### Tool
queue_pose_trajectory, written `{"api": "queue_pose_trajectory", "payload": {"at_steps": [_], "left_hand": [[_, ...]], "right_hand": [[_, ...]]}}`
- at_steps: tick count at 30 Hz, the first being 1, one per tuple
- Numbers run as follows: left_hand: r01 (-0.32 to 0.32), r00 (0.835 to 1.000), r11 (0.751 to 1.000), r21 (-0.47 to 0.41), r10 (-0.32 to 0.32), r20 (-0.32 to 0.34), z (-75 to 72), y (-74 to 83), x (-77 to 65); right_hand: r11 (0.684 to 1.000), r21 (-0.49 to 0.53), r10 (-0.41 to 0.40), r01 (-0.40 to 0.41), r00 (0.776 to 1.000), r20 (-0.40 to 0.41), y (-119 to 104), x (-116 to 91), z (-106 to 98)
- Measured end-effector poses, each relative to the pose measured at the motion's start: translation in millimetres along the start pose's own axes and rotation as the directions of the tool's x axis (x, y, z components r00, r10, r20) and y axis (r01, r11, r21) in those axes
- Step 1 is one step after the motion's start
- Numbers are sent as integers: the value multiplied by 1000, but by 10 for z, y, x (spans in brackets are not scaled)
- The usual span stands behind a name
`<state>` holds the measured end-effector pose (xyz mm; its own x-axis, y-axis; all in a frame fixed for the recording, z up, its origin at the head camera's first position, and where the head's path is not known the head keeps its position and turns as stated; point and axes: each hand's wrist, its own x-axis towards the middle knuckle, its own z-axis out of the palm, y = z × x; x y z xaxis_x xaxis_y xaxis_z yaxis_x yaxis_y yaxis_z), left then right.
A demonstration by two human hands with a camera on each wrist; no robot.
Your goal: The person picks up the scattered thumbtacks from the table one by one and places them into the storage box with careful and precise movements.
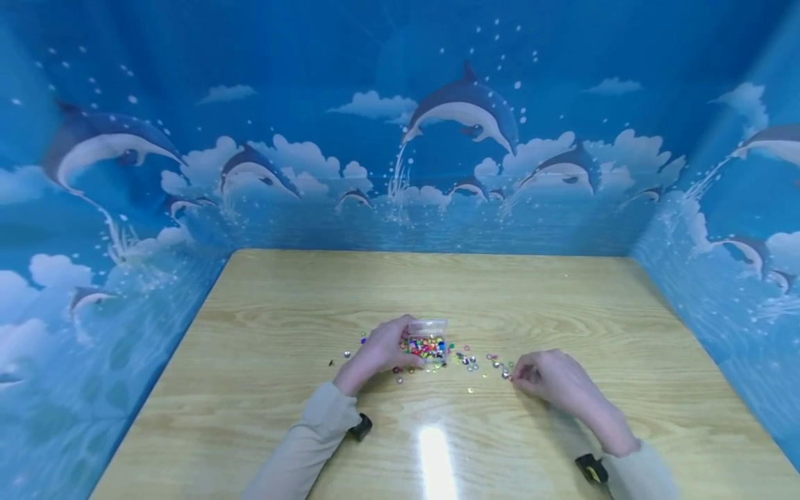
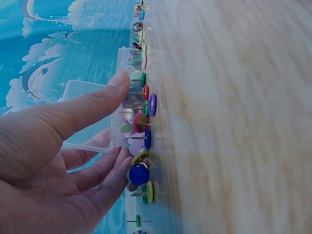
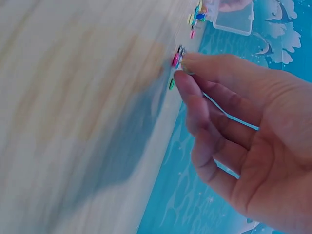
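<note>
My left hand (image 1: 384, 345) grips a small clear plastic box (image 1: 428, 324) by its left side, thumb on the near wall and fingers behind. Its hinged lid (image 2: 87, 90) stands open. Inside lies a heap of colorful thumbtacks (image 1: 425, 346), and more loose ones with round heads, such as a dark blue thumbtack (image 2: 139, 174), lie around it. To the right, my right hand (image 1: 556, 380) is low over the table with thumb and index finger pinched together at a small thumbtack. A pink thumbtack (image 3: 175, 60) sits right at those fingertips, and a green thumbtack (image 3: 171, 84) lies just beside them.
Scattered thumbtacks (image 1: 471, 361) trail across the wooden table (image 1: 300, 292) between box and right hand. A few more, including a silver thumbtack (image 1: 346, 354), lie left of the left hand. A blue dolphin-print curtain (image 1: 350, 139) borders the table at the back and sides.
</note>
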<state>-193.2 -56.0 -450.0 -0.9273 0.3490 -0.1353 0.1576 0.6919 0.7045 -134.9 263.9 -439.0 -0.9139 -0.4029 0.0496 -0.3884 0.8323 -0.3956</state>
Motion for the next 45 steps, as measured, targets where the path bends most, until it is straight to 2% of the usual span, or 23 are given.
{"api": "queue_pose_trajectory", "payload": {"at_steps": [9, 15, 18, 24, 27, 35, 45], "left_hand": [[-23, 1000, 1000, 11, 23, -3, 0, 0, 4], [-27, 1000, 1000, 15, 27, -7, 1, -6, -2], [-21, 1000, 1000, 16, 21, -5, 4, -9, 2], [-13, 1000, 1000, 12, 13, 6, -1, -11, 4], [-27, 1000, 1000, 12, 27, 8, -5, -23, 8], [-57, 998, 998, 20, 57, 10, -19, -36, 14], [-58, 998, 998, 18, 58, 7, -24, -36, 12]], "right_hand": [[999, -37, -10, 8, 998, -64, -166, 181, 53], [994, -63, -92, 85, 989, -117, -342, 370, 125], [990, -67, -133, 126, 984, -117, -431, 475, 171], [985, -19, -172, 171, 980, -101, -569, 667, 223], [982, 17, -185, 188, 975, -125, -630, 756, 232], [985, 9, -164, 170, 960, -227, -753, 901, 273], [987, -20, -161, 162, 944, -289, -764, 932, 320]]}}
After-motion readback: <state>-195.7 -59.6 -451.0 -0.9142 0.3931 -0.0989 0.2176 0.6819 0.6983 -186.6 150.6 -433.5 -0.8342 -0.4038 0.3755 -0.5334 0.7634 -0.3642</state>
